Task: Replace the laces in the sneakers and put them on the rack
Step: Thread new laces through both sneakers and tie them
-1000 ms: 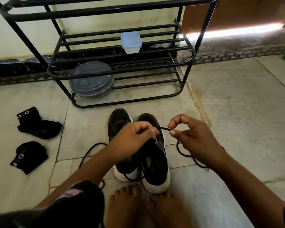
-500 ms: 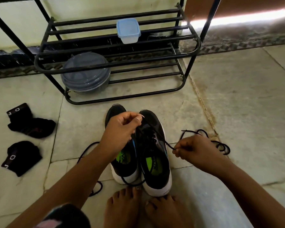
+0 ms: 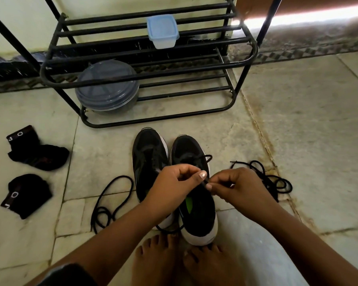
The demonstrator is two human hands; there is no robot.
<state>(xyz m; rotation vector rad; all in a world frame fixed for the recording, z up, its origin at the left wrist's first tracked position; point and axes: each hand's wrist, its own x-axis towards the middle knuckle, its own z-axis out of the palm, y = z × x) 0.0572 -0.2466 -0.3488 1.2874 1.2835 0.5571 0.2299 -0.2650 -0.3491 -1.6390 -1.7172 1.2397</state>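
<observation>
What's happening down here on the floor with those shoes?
A person sits barefoot on the floor, relacing a pair of black sneakers. The left hand and the right hand meet over the right-hand sneaker, both pinching a black lace between their fingertips. Loose laces lie on the tiles either side of the pair, and two black socks lie off to the left. The rack ahead holds two lidded containers but no shoes yet.
</observation>
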